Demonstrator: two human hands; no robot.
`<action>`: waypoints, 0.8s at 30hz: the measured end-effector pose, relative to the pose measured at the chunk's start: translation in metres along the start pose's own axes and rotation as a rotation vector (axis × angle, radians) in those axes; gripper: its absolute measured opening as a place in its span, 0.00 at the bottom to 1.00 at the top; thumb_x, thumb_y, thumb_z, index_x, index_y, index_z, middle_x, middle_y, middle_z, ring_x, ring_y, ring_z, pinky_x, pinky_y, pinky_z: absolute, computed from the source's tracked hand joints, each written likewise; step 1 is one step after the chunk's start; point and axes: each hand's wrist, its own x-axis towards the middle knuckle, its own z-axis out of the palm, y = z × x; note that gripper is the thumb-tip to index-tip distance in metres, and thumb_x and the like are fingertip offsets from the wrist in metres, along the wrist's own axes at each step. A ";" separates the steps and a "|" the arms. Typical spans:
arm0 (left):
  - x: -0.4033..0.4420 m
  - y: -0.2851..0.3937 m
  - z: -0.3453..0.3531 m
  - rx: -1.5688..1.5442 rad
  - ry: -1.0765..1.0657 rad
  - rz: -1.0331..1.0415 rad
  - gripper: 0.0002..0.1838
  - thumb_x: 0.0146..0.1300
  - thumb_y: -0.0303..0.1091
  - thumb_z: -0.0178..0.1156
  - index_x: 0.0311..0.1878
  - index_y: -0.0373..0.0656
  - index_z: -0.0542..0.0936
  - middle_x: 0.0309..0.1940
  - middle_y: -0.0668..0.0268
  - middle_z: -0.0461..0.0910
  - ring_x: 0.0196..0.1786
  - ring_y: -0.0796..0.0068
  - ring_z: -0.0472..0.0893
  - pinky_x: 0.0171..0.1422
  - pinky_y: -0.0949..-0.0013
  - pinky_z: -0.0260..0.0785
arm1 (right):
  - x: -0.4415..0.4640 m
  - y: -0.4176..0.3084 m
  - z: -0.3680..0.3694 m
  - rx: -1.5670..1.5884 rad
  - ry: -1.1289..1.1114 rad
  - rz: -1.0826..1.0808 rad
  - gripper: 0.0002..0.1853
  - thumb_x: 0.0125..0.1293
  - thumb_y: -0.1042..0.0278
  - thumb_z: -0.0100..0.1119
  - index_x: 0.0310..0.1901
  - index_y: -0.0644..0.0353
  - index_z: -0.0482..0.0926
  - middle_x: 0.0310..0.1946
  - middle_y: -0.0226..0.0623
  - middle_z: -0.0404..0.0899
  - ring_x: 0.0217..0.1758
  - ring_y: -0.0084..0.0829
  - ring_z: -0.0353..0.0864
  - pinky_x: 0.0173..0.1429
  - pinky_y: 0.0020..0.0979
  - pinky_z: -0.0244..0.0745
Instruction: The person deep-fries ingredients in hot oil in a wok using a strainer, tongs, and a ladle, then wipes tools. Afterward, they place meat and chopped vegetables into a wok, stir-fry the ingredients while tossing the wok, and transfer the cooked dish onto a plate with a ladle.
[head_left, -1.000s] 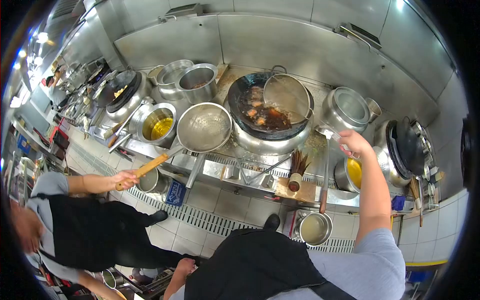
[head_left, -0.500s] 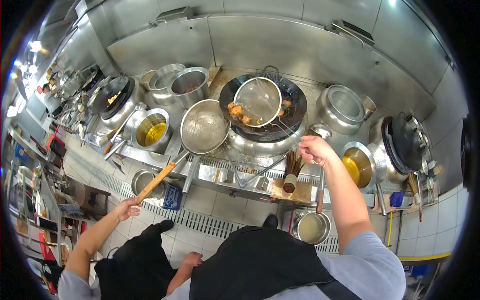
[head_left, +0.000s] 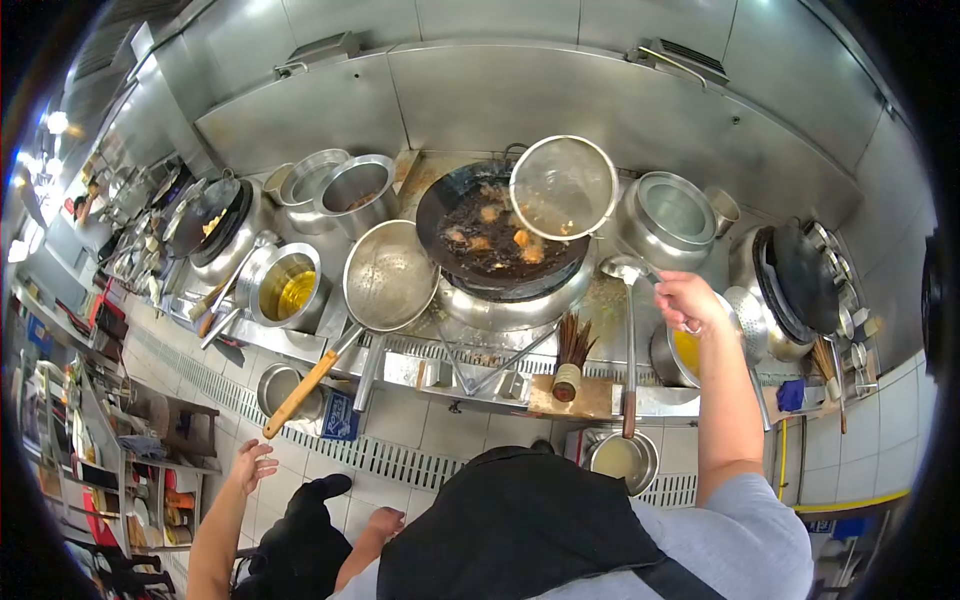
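Note:
My right hand point(head_left: 690, 300) is closed around the thin handle of a round wire-mesh strainer point(head_left: 565, 187). The strainer hovers over the right rim of a black wok point(head_left: 450, 205), partly covering it. Browned fried pieces point(head_left: 480, 243) sit in dark, bubbling oil in the wok. Below my right hand a ladle point(head_left: 630, 330) lies across the stove edge. My left hand point(head_left: 385, 520) hangs by my apron with fingers curled and nothing visible in it. Left of the wok rests a larger perforated strainer point(head_left: 392, 275) with a wooden handle; a co-worker's hand point(head_left: 255, 465) is open just below its handle end.
Pots with yellow oil stand on both sides, a left pot point(head_left: 318, 290) and a right pot point(head_left: 665, 355). A bamboo brush point(head_left: 572, 365) is at the front edge. Lidded pots point(head_left: 672, 220) and a second wok point(head_left: 805, 285) are at right. A pan of cloudy liquid point(head_left: 622, 462) stands low.
My right hand has moved right, taking the mesh strainer from mid-wok to its right rim and uncovering bubbling oil. The co-worker's hand has let go of the large strainer's wooden handle.

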 end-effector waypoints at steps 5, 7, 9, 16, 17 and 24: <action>0.002 -0.003 -0.026 0.084 0.040 -0.009 0.39 0.54 0.30 0.60 0.67 0.33 0.52 0.44 0.54 0.75 0.32 0.61 0.82 0.32 0.62 0.79 | 0.008 -0.007 -0.012 -0.109 0.050 -0.032 0.13 0.63 0.75 0.49 0.49 0.63 0.64 0.18 0.32 0.70 0.09 0.21 0.61 0.09 0.25 0.53; 0.007 -0.010 -0.032 0.135 0.063 -0.020 0.39 0.54 0.30 0.60 0.67 0.32 0.52 0.44 0.53 0.75 0.32 0.61 0.82 0.32 0.62 0.79 | 0.014 -0.005 0.003 -0.177 0.032 -0.031 0.13 0.63 0.74 0.49 0.48 0.63 0.64 0.18 0.32 0.70 0.09 0.21 0.61 0.09 0.25 0.53; 0.017 -0.028 -0.036 0.337 0.045 -0.066 0.39 0.56 0.31 0.60 0.68 0.31 0.52 0.45 0.52 0.75 0.32 0.60 0.82 0.32 0.62 0.78 | 0.017 -0.002 0.017 -0.279 -0.001 -0.049 0.08 0.63 0.74 0.49 0.44 0.62 0.67 0.17 0.31 0.70 0.08 0.21 0.62 0.09 0.25 0.55; 0.006 -0.170 0.142 0.843 -0.382 -0.112 0.21 0.59 0.35 0.57 0.51 0.34 0.64 0.36 0.53 0.78 0.27 0.65 0.82 0.31 0.65 0.75 | 0.023 0.011 0.064 -0.533 -0.166 -0.033 0.05 0.64 0.73 0.46 0.32 0.62 0.73 0.16 0.30 0.70 0.08 0.20 0.63 0.10 0.26 0.58; -0.011 -0.185 0.185 0.880 -0.428 -0.081 0.16 0.60 0.37 0.55 0.45 0.35 0.69 0.33 0.56 0.79 0.26 0.67 0.81 0.30 0.66 0.74 | 0.034 0.018 0.068 -0.573 -0.172 -0.036 0.06 0.64 0.73 0.47 0.31 0.61 0.73 0.15 0.31 0.70 0.08 0.20 0.63 0.11 0.26 0.58; -0.042 -0.191 0.201 0.863 -0.428 -0.142 0.15 0.63 0.41 0.52 0.34 0.37 0.78 0.26 0.61 0.80 0.24 0.71 0.79 0.27 0.67 0.70 | 0.068 0.055 0.099 -0.115 -0.297 0.128 0.03 0.65 0.75 0.47 0.38 0.62 0.71 0.17 0.31 0.69 0.10 0.21 0.63 0.11 0.26 0.54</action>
